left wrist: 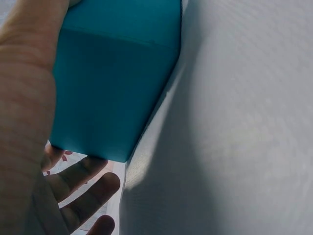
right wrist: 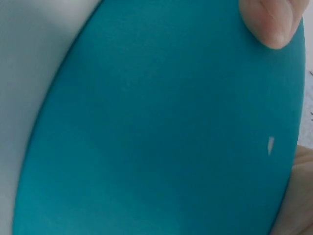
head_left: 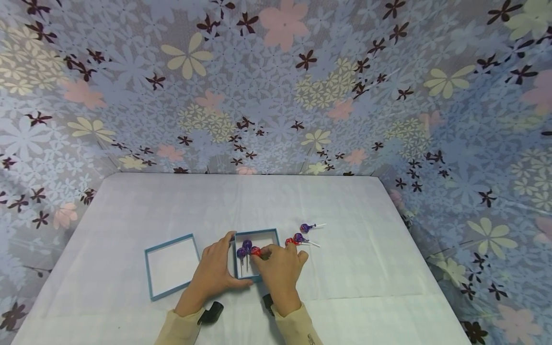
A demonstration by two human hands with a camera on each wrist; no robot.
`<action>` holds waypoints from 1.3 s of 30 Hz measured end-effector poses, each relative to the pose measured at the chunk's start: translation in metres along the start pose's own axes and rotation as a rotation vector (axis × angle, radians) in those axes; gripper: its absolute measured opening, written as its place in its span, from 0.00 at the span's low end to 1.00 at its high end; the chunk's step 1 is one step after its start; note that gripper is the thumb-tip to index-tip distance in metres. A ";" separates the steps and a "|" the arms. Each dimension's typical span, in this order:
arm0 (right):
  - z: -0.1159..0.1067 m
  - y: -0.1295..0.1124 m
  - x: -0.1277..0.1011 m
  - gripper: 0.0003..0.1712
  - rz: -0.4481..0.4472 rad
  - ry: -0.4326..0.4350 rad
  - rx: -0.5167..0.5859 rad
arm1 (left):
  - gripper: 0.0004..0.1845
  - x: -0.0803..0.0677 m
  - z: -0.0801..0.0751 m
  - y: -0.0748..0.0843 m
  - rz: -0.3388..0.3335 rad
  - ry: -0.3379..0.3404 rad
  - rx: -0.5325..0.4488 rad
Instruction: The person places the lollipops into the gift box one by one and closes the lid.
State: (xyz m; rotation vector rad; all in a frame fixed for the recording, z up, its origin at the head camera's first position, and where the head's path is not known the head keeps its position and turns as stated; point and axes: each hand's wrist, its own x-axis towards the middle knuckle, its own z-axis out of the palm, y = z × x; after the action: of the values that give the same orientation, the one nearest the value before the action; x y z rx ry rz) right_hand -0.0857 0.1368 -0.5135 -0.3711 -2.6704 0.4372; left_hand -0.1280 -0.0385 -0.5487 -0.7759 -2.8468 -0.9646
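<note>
Hands first: how do they look on your feed?

"From my end, the left hand grips the blue box by its left side, thumb along the near wall. The right hand reaches in over it, thumb and fingers pinching a red lollipop; I can't make out its stick."

"And around them?"

"Between the hands I see two purple lollipops inside the box. Just beyond the right hand, a second red lollipop and two more purple ones lie on the white worktop. Left of the left hand sits a blue-rimmed lid."
</note>
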 end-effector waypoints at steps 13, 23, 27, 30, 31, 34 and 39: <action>-0.007 0.001 -0.003 0.16 -0.030 -0.044 -0.028 | 0.74 -0.004 0.001 0.002 -0.003 -0.009 -0.005; -0.011 0.003 0.000 0.19 -0.121 0.032 0.007 | 0.74 -0.002 0.004 0.000 -0.004 -0.014 0.000; -0.019 0.006 0.007 0.22 -0.192 0.128 0.158 | 0.74 -0.002 0.003 -0.001 -0.002 -0.008 -0.001; -0.024 0.011 0.014 0.22 -0.173 0.168 0.288 | 0.75 -0.001 0.002 0.000 -0.010 -0.014 -0.001; -0.026 0.014 0.016 0.22 -0.151 0.164 0.327 | 0.75 -0.001 0.002 0.000 -0.012 -0.018 0.003; -0.030 0.020 0.020 0.22 -0.075 0.117 0.417 | 0.75 0.000 0.001 0.001 -0.019 -0.027 0.003; -0.031 0.026 0.021 0.22 0.012 0.024 0.479 | 0.75 0.000 0.001 0.001 -0.023 -0.030 0.004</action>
State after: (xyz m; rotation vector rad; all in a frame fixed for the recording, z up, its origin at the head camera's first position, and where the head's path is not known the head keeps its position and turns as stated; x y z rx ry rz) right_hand -0.0858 0.1751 -0.4888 -0.2416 -2.4345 1.0372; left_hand -0.1272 -0.0375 -0.5488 -0.7651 -2.8887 -0.9583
